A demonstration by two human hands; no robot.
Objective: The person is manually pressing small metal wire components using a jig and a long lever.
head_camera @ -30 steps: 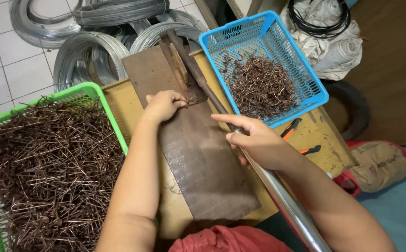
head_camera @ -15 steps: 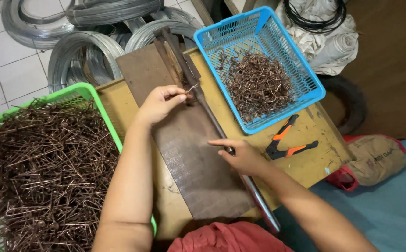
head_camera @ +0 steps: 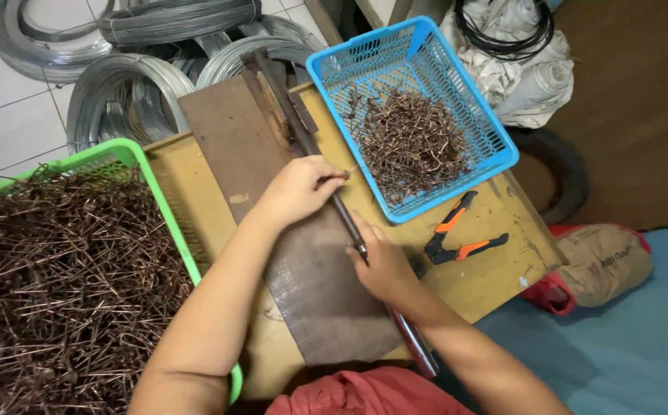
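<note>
On the yellow table (head_camera: 495, 269) lay a steel plate (head_camera: 311, 284) crossed by a lever bar (head_camera: 326, 184), which the right hand (head_camera: 384, 265) gripped with curled fingers while the left hand (head_camera: 299, 188) pinched a wire piece (head_camera: 347, 174) beside the blue basket (head_camera: 411, 115).

Soft, even daylight fills the scene, brightest on the white floor tiles (head_camera: 11, 127) (top left). Shadows stay faint; focus is sharp, with slight wide-angle bending at the edges.

the green basket (head_camera: 130, 154) runs off the left and bottom edges. the right hand (head_camera: 384, 265) covers part of the metal lever (head_camera: 326, 180). whatever the left hand (head_camera: 299, 188) pinches is too small to make out.
</note>
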